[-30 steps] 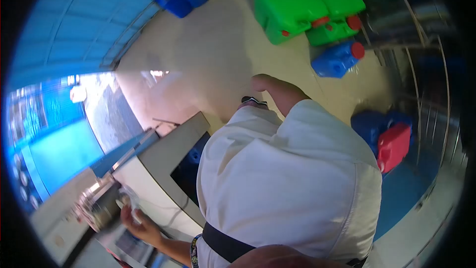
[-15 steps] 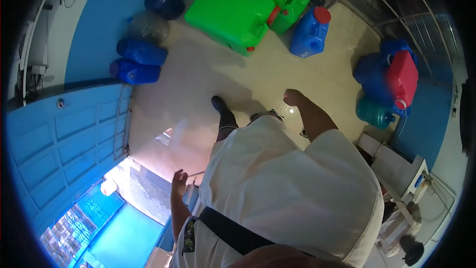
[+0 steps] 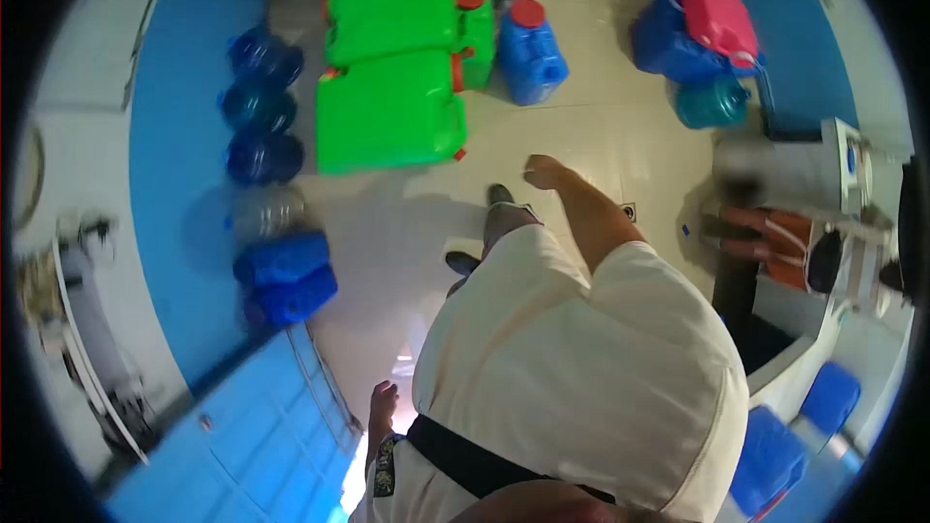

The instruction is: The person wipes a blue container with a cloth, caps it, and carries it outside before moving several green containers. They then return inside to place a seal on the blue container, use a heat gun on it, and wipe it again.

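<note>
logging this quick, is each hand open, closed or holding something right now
Left hand: partly open, fingers bent, nothing visible in it.
Right hand: looks loosely closed, no held object visible.

Right hand (image 3: 544, 172) blurred, finger detail indistinct

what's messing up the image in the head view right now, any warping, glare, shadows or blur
Head view: fisheye warping bows the blue wall panel, corners go black; head view: burnt-out white glare between the light blue panelled door and left forearm; head view: soft shadow on the beige floor; head view: smeared grey patch at right, unidentifiable
</note>
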